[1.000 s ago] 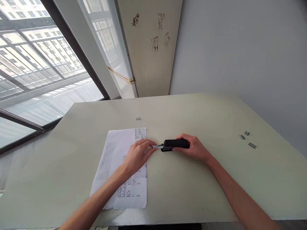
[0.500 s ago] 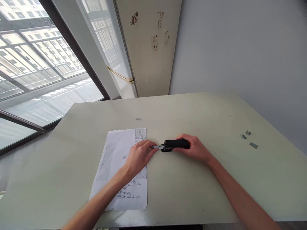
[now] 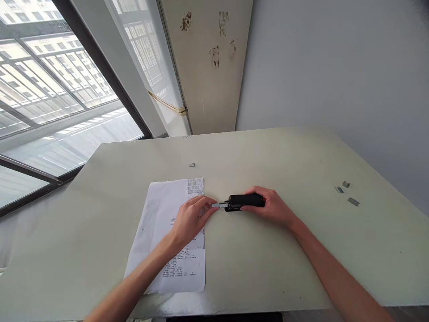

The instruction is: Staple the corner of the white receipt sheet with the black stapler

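Note:
A black stapler (image 3: 246, 200) lies on its long axis across the middle of the table, gripped at its rear end by my right hand (image 3: 266, 203), thumb below and fingers above. From its left end sticks out a narrow silver metal staple tray (image 3: 219, 205). My left hand (image 3: 192, 217) pinches the outer end of that tray between thumb and fingertips. Whether loose staples sit in the tray is too small to tell. Under my left hand and forearm lies a printed sheet of paper (image 3: 170, 197), its right edge just left of the stapler.
A small staple strip (image 3: 191, 165) lies beyond the paper. Several more staple strip pieces (image 3: 353, 201) are scattered at the right of the pale table (image 3: 268, 264). Behind stand a grey wall (image 3: 328, 67) and a cabinet panel (image 3: 204, 89); a window (image 3: 56, 80) is at left.
My left fingertips have shifted slightly left along the tray, and a little more of its metal shows. My right hand keeps its hold on the stapler. The camera view has moved slightly.

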The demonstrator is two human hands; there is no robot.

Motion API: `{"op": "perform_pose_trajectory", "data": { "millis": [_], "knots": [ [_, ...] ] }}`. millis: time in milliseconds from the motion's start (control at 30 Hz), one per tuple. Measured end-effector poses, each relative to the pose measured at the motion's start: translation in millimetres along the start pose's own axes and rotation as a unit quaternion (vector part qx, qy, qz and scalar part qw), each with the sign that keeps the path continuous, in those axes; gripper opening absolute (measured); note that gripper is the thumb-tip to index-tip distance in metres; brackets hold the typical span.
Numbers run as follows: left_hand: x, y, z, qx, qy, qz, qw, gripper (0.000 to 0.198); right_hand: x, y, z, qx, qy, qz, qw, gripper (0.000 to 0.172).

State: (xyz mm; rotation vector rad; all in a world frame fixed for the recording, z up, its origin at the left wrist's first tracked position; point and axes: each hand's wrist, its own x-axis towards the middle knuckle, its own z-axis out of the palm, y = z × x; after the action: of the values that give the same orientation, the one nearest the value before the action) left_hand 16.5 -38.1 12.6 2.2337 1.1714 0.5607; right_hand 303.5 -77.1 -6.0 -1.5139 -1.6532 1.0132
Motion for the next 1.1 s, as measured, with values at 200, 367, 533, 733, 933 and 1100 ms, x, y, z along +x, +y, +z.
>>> {"op": "perform_pose_trajectory", "data": {
  "millis": [200, 367, 533, 733, 933, 1100],
  "knots": [
    [1.4, 2.3, 0.5, 0.045, 0.0, 0.021, 0.999, 0.028, -0.1, -0.1, 0.2, 0.006, -0.002, 0.002, 1.0, 0.04],
    [2.7, 2.0, 3.3, 0.069, -0.001, 0.033, 0.997, 0.03, -0.8, -1.6, -0.1, 0.008, 0.0, 0.009, 1.0, 0.04],
    [3.7, -7.1, -2.0, 0.044, -0.022, 0.052, 0.997, 0.028, -0.8, -1.5, -0.4, 0.009, -0.001, 0.008, 1.0, 0.039],
    [2.8, -23.7, -23.7, -0.01, -0.039, 0.078, 0.996, 0.027, -0.4, 2.1, 0.4, 0.013, -0.005, 0.005, 1.0, 0.039],
    [7.7, -32.4, -25.0, -0.056, -0.051, 0.106, 0.991, 0.024, -0.6, 3.5, -1.2, 0.016, -0.018, -0.001, 1.0, 0.034],
    [18.6, -27.8, -22.0, -0.069, -0.08, 0.133, 0.985, 0.024, -1.3, 2.9, -2.3, 0.025, -0.037, -0.021, 0.999, 0.032]
  ]
}}
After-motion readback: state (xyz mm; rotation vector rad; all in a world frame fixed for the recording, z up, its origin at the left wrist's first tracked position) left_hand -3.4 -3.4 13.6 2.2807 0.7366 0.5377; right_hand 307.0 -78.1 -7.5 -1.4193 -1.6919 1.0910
